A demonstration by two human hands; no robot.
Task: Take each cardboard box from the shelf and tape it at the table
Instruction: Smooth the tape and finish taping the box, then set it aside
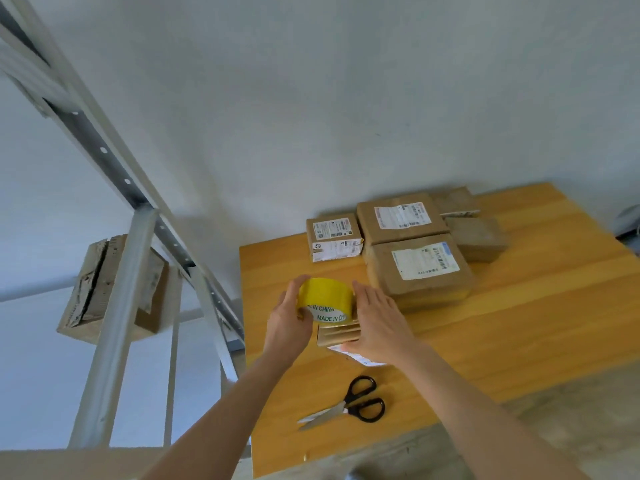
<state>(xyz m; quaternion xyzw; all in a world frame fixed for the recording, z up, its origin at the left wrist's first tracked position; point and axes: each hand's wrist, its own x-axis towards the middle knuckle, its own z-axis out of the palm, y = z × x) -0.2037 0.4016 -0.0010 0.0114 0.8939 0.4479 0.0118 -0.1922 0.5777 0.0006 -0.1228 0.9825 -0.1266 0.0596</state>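
Left hand [289, 323]: curled round tape roll [325, 296], frame centre.
Right hand [375, 323]: straight fingers pressing on cardboard box [337, 336].
Relation: roll directly above box in frame; contact unclear.

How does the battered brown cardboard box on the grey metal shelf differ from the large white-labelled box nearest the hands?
The battered brown cardboard box shows ragged, gaping flaps; the large white-labelled box is closed. The battered box sits partly behind a grey metal shelf upright; the labelled box lies on the yellow wooden table. Both are brown cardboard.
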